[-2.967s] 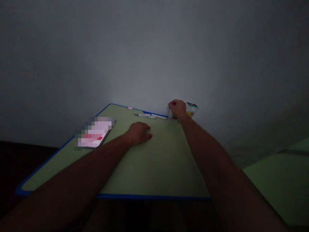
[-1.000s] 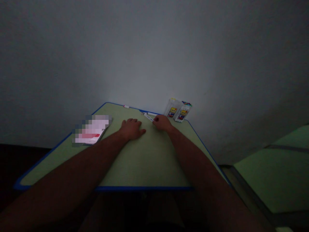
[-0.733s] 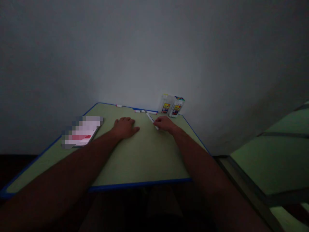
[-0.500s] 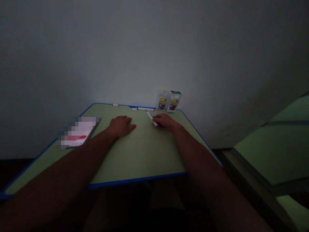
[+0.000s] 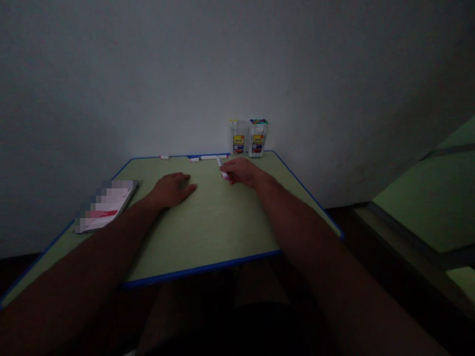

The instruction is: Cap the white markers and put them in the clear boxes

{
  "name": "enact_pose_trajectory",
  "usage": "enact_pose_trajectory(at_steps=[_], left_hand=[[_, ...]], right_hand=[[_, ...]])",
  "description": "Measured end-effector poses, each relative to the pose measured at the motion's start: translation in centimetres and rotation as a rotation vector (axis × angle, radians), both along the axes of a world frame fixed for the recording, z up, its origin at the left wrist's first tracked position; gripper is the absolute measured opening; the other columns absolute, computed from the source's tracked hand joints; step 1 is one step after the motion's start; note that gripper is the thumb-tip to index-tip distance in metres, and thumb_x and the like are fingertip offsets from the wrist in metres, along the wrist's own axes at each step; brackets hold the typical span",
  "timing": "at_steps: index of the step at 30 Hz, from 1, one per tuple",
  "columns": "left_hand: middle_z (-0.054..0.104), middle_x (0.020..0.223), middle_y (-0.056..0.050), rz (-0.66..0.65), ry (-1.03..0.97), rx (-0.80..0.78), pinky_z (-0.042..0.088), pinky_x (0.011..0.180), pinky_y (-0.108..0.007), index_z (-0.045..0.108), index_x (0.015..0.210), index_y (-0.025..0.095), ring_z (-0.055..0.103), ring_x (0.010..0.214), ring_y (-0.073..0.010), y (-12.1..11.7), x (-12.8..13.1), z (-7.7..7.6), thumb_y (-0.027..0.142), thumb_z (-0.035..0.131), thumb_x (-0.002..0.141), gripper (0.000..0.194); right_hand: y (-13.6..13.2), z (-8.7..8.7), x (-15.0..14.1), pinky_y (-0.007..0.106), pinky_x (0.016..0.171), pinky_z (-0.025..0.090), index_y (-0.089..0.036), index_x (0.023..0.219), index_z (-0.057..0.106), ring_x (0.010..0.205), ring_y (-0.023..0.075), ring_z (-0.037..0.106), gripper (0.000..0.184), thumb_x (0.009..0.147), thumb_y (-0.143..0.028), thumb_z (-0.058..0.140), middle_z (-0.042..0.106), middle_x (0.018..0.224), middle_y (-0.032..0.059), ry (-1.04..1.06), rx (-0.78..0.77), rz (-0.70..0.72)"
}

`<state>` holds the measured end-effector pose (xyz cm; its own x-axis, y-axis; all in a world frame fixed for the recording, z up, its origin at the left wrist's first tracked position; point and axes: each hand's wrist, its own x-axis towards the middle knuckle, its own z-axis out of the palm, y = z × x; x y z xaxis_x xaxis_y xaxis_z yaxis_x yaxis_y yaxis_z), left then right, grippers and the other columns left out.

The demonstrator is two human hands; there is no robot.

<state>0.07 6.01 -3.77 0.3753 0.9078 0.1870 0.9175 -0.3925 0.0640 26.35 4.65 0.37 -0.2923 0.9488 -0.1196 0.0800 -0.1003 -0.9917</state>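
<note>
My right hand [image 5: 239,170] pinches a white marker [image 5: 221,167] above the table's far half, its upper end leaning away from me and a pinkish end low by the fingers. My left hand [image 5: 172,189] rests on the pale green tabletop [image 5: 193,227] with fingers loosely spread and nothing in them. Behind the held marker, a second white marker [image 5: 210,157] lies along the far edge. A small white cap with a pink end [image 5: 194,159] lies just left of it, and another such cap [image 5: 164,157] is farther left.
Two clear marker cases stand upright against the wall: one with few yellow-topped markers [image 5: 238,138], one packed with dark-topped markers [image 5: 257,140]. A partly blurred phone or tablet [image 5: 107,205] lies at the left. The table has a blue rim [image 5: 204,268]; a green panel [image 5: 426,212] stands right.
My right hand has come away from the cases and picked up the white marker from the far edge, turning it more upright. My left hand stays on the table. The view has swung right.
</note>
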Motion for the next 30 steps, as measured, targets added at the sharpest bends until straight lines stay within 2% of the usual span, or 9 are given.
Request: enact_pose_trajectory(at_steps=[7, 12, 16, 18, 22, 25, 27, 30], left_hand=[[0.064, 0.138, -0.015, 0.067, -0.043, 0.009, 0.040, 0.111, -0.038, 0.065, 0.129, 0.013, 0.057, 0.129, -0.0299, -0.9, 0.6, 0.5, 0.061, 0.039, 0.089, 0.068], [0.067, 0.130, -0.017, 0.056, -0.027, 0.062, 0.044, 0.106, -0.039, 0.067, 0.126, 0.010, 0.061, 0.122, -0.0310, -0.4, 1.5, 0.6, 0.054, 0.038, 0.093, 0.062], [0.064, 0.135, -0.018, 0.072, -0.009, 0.117, 0.041, 0.108, -0.040, 0.062, 0.132, 0.009, 0.056, 0.126, -0.0321, 1.2, 2.2, 0.8, 0.045, 0.042, 0.092, 0.058], [0.060, 0.139, -0.020, 0.042, -0.011, 0.138, 0.038, 0.112, -0.041, 0.059, 0.136, 0.005, 0.053, 0.129, -0.0323, 2.4, 2.5, 0.8, 0.038, 0.040, 0.092, 0.058], [0.054, 0.147, -0.018, 0.000, -0.004, 0.157, 0.030, 0.117, -0.041, 0.050, 0.144, 0.006, 0.045, 0.139, -0.0285, 5.0, 2.7, 0.6, 0.025, 0.038, 0.090, 0.058], [0.049, 0.152, -0.020, -0.048, 0.003, 0.181, 0.026, 0.119, -0.038, 0.045, 0.147, 0.002, 0.040, 0.144, -0.0263, 6.6, 2.8, 0.3, 0.022, 0.039, 0.089, 0.063], [0.050, 0.152, -0.018, -0.069, 0.001, 0.173, 0.025, 0.119, -0.035, 0.047, 0.147, 0.003, 0.042, 0.143, -0.0246, 7.2, 2.8, 0.1, 0.021, 0.040, 0.087, 0.063], [0.059, 0.144, -0.014, -0.069, -0.025, 0.150, 0.032, 0.116, -0.034, 0.057, 0.140, 0.010, 0.053, 0.133, -0.0244, 7.4, 2.8, 0.1, 0.019, 0.040, 0.086, 0.058]], right_hand=[[0.2, -0.7, 0.0, 0.018, 0.046, 0.044, -0.014, 0.068, 0.056, 0.046, 0.0075, 0.051, 0.023, 0.091, -0.011, 0.060, 0.061, 0.058, -0.0003, 0.007, -0.016, -0.001], [0.5, -1.4, -0.2, 0.019, 0.047, 0.046, -0.014, 0.070, 0.056, 0.047, 0.0081, 0.052, 0.021, 0.090, -0.008, 0.061, 0.059, 0.057, -0.0011, 0.018, -0.044, -0.034], [0.5, -1.5, -0.2, 0.019, 0.048, 0.046, -0.014, 0.072, 0.057, 0.048, 0.0083, 0.053, 0.018, 0.089, -0.009, 0.063, 0.059, 0.057, -0.0016, 0.033, -0.042, -0.044], [0.5, -1.5, -0.2, 0.019, 0.049, 0.047, -0.014, 0.074, 0.058, 0.049, 0.0087, 0.054, 0.016, 0.089, -0.009, 0.063, 0.060, 0.058, -0.0012, 0.038, -0.041, -0.042], [0.5, -1.5, -0.1, 0.020, 0.049, 0.047, -0.014, 0.077, 0.058, 0.051, 0.0091, 0.055, 0.014, 0.090, -0.010, 0.062, 0.061, 0.060, -0.0009, 0.041, -0.051, -0.028], [0.7, -1.4, -0.2, 0.019, 0.050, 0.047, -0.015, 0.079, 0.058, 0.052, 0.0093, 0.056, 0.012, 0.089, -0.011, 0.064, 0.062, 0.062, -0.0005, 0.031, -0.065, -0.031], [0.7, -1.4, -0.2, 0.019, 0.050, 0.048, -0.015, 0.080, 0.058, 0.052, 0.0091, 0.056, 0.012, 0.089, -0.011, 0.064, 0.062, 0.063, -0.0004, 0.025, -0.069, -0.031], [0.7, -1.3, -0.3, 0.019, 0.049, 0.047, -0.015, 0.079, 0.058, 0.051, 0.0087, 0.055, 0.012, 0.090, -0.011, 0.062, 0.062, 0.062, -0.0005, 0.023, -0.064, -0.026]])
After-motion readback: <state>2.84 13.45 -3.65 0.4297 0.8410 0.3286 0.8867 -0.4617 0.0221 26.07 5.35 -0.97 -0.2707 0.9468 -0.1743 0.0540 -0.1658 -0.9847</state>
